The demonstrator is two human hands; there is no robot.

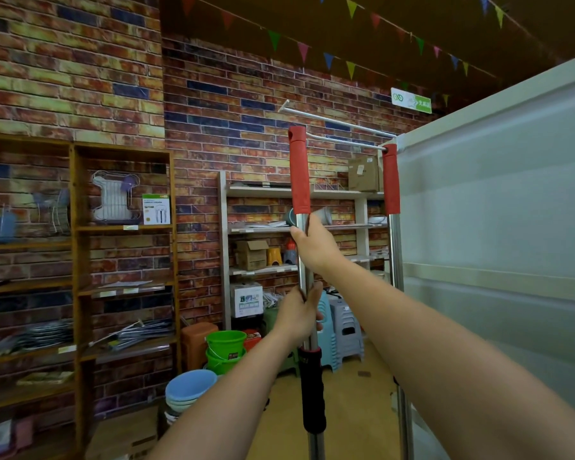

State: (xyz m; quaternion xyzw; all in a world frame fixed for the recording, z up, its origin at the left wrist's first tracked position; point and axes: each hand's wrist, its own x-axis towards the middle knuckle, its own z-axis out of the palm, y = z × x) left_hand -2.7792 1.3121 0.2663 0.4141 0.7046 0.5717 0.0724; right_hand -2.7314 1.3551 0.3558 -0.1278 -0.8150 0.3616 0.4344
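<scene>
A metal mop pole [302, 267] stands upright in front of me, with a red grip [299, 171] at its top and a black collar [311, 390] lower down. My right hand [312, 244] grips the bare metal just under the red grip. My left hand [297, 313] grips the pole lower, just above the black collar. A second pole with a red grip [391, 179] hangs from a wall hook [346, 141] against the white panel on the right.
Wooden shelves [75, 260] with wire racks and papers line the left brick wall. A white shelf unit [263, 227] stands at the back. Green buckets [225, 346], blue basins [188, 388] and stacked stools [344, 327] sit on the floor. A white panel [495, 227] fills the right.
</scene>
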